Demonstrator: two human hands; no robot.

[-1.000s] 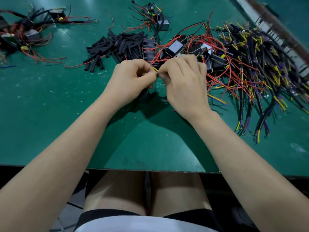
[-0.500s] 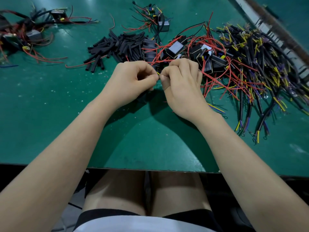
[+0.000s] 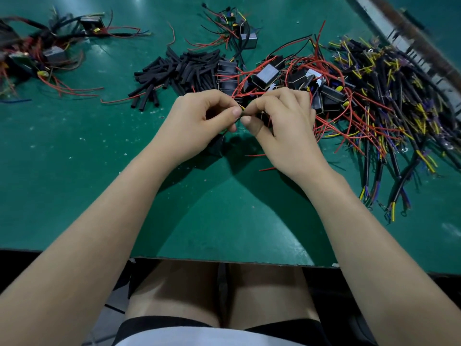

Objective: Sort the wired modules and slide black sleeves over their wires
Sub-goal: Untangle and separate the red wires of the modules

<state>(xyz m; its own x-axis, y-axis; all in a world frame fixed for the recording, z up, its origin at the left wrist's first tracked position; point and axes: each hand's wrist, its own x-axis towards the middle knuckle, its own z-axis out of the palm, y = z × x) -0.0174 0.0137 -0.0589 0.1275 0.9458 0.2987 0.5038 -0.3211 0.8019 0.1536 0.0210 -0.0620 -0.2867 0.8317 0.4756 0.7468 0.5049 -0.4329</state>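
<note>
My left hand (image 3: pixel 197 123) and my right hand (image 3: pixel 284 126) meet fingertip to fingertip over the middle of the green table (image 3: pixel 74 158). Between them I pinch a thin wire with a yellow tip (image 3: pixel 241 109). A dark module hangs under my left palm, mostly hidden. Just beyond my fingers lies a pile of black sleeves (image 3: pixel 184 71). Right of it sits a heap of black modules with red wires (image 3: pixel 287 76).
A large bundle of black, yellow and purple wires (image 3: pixel 389 116) spreads over the right side. Another group of wired modules (image 3: pixel 45 56) lies at the far left, and a single module (image 3: pixel 247 38) at the back. The table's front edge (image 3: pixel 224 259) runs above my knees.
Both hands stay together at the same spot. My right hand has turned slightly, its fingers shifting along the wire, while the left keeps its pinch.
</note>
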